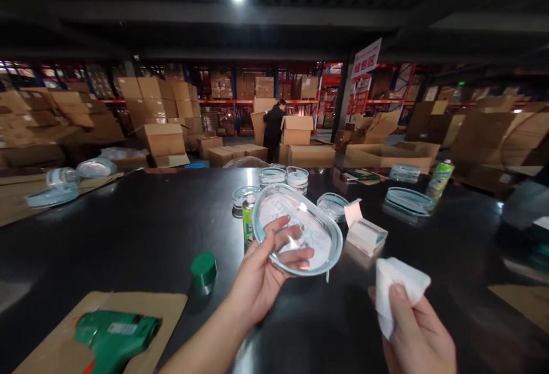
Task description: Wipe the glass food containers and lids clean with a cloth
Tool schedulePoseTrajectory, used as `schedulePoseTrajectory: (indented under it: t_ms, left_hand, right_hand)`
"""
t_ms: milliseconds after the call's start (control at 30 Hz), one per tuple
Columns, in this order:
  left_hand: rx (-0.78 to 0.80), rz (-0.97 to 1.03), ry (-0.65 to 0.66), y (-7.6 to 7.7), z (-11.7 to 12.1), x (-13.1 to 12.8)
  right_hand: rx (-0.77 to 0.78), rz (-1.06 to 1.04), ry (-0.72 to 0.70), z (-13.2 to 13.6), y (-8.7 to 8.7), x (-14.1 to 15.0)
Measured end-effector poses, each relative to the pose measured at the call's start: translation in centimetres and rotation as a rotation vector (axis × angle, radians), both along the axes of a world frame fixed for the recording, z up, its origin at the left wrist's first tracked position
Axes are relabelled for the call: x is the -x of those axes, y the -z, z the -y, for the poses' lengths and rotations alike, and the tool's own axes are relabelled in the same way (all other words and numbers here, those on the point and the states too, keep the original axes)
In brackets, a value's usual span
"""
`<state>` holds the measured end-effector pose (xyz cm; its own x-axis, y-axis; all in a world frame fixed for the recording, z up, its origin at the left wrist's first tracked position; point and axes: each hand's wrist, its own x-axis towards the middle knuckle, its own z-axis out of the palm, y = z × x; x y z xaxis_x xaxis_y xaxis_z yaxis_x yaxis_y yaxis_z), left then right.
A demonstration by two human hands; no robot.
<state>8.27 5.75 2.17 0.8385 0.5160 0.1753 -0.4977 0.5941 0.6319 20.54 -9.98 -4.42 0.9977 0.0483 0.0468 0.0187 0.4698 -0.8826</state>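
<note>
My left hand (268, 274) grips a clear oval glass dish (317, 234) from beneath, tilted up above the black table. Its fingers show through the glass. To the right, my right hand (414, 328) pinches a folded white cloth or tissue (398, 282), held apart from the dish. Just behind the dish stands a green spray can (247, 219), partly hidden by it. A small white box (365, 235) with its flap up lies between the dish and the cloth. Left of my left hand sits a green round cap (203, 268).
A green glue gun (118, 334) lies on cardboard (171, 305) at the front left. More glass dishes (272, 176) stand behind, with others at the far left and right. Another spray can (440, 179) is at right. Beyond the table, a person (273, 128) stands among cardboard boxes.
</note>
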Motion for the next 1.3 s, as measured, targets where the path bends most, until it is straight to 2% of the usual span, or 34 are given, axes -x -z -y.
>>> schedulePoseTrajectory:
  t_ms: [100,200,333,467,533,600,700,900,1000,1200,1300]
  left_hand:
    - [-0.024,0.005,-0.017,-0.1,0.3,0.2]
    - [-0.04,-0.009,-0.027,-0.1,0.6,0.3]
    - [-0.073,-0.006,0.005,0.3,1.0,0.3]
    - [-0.131,-0.05,0.038,0.9,0.9,-0.1]
    - [-0.161,-0.129,0.005,1.1,0.6,-0.3]
    - [-0.169,-0.19,-0.084,1.2,0.4,-0.5]
    - [-0.08,-0.177,-0.205,1.0,0.4,-0.5]
    - [0.189,-0.086,-0.333,0.0,0.0,0.3]
    - [0.183,-0.083,-0.27,-0.5,-0.2,0.8]
    - [0.001,-0.218,0.015,-0.7,0.5,1.7]
    - [-0.039,-0.242,0.057,-0.6,0.6,2.0]
  right_hand:
    - [-0.114,-0.124,-0.037,-2.3,-1.7,0.7]
    - [-0.213,-0.052,-0.117,-3.9,-3.1,1.3]
    - [-0.297,0.06,-0.276,-5.3,-3.8,1.4]
    - [-0.335,0.043,-0.412,-5.6,-4.2,1.6]
    - [-0.32,0.035,-0.358,-5.7,-4.5,1.8]
    - [-0.307,0.062,-0.228,-5.9,-4.8,2.2]
    - [-0.297,0.12,-0.073,-6.9,-5.1,2.8]
    - [-0.352,0.098,-0.126,-8.8,-5.7,3.2]
    - [-0.378,0.104,-0.133,-9.1,-6.0,3.3]
    - [-0.413,0.11,-0.083,-9.0,-6.6,3.7]
    - [-0.377,0.153,-0.062,-9.0,-6.5,3.9]
